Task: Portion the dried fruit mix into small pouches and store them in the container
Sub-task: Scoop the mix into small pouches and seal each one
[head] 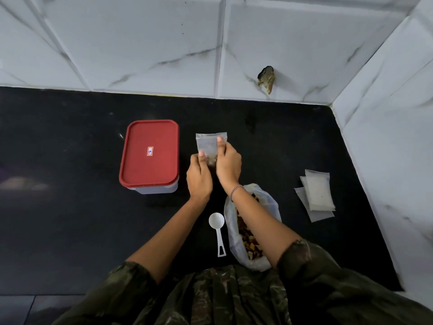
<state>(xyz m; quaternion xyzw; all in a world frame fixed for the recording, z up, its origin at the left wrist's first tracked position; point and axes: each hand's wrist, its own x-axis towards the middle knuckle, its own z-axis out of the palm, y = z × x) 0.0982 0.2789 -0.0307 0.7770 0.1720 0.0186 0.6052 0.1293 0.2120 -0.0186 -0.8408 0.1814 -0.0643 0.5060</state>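
On my remote feed, the left hand point(199, 178) and right hand point(229, 165) both pinch a partly filled pouch point(208, 142) beside the closed container point(150, 158).

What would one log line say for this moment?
left hand + right hand: holding pouch | container: lid on | scoop: idle | fruit bag: open

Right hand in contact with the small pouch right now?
Touching. The head view shows the right hand gripping the small pouch on its right side, thumb pressed on its front. The left hand pinches the lower left edge.
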